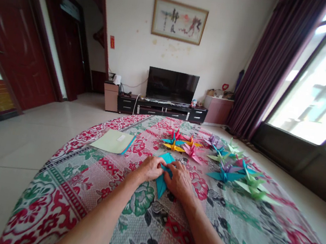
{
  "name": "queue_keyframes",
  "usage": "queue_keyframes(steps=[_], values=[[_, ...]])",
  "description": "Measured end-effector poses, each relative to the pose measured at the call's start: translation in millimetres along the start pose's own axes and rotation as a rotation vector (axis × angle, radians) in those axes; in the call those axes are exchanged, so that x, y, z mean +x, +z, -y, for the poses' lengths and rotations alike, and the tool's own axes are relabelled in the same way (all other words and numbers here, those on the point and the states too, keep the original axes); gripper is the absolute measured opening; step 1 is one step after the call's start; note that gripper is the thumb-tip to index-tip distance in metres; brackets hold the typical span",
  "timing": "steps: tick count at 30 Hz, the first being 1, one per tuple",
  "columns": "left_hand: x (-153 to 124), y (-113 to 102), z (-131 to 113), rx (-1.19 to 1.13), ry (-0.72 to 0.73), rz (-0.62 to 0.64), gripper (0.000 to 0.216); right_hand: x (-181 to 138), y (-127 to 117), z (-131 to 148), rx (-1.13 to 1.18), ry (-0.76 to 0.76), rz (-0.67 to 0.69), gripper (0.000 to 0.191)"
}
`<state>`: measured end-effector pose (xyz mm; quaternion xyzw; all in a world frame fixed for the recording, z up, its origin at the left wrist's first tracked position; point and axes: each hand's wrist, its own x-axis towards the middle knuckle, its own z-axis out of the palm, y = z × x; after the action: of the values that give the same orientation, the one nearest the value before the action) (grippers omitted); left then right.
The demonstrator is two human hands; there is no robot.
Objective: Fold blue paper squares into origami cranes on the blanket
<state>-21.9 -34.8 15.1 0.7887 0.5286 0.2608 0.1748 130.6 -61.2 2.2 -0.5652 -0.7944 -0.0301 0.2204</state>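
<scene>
A blue sheet of origami paper [161,187], folded into a long diamond, lies on the patterned tablecloth in front of me. My left hand [151,168] grips its left edge, fingers bent and pressed together near the middle. From the other side my right hand [179,178] presses on the paper, its fingers curled over the right half. Both thumbs meet close to the centre, covering part of the folds. One point of the diamond faces away from me and the other toward me.
Beyond my right hand stand several folded paper cranes, among them a yellow crane [173,147], a blue crane [225,175] and a green crane [254,188]. A stack of paper sheets [113,141] lies to the left. The round table's cloth [72,202] reaches its edge.
</scene>
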Motion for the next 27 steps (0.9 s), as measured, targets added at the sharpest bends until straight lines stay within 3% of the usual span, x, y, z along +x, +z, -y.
queue_keyframes(steps=[4,13,20,24,27], values=[[2.5,10.8,3.0,0.057,-0.018,0.000,0.035,0.9,0.6,0.2,0.001,0.015,0.011,0.027],[3.1,8.9,3.6,0.078,-0.026,-0.020,0.037,1.6,6.3,-4.4,0.059,0.036,-0.043,0.041],[1.4,3.8,-5.4,0.143,-0.065,0.038,0.028,1.6,3.8,-3.5,0.045,0.023,-0.014,0.027],[-3.2,-9.8,-17.4,0.235,-0.085,0.180,0.024,0.7,1.5,-2.2,0.048,0.010,-0.007,0.026],[-6.4,-18.4,-27.3,0.220,-0.248,0.485,0.021,0.5,1.9,-2.4,0.043,0.014,-0.003,0.027]])
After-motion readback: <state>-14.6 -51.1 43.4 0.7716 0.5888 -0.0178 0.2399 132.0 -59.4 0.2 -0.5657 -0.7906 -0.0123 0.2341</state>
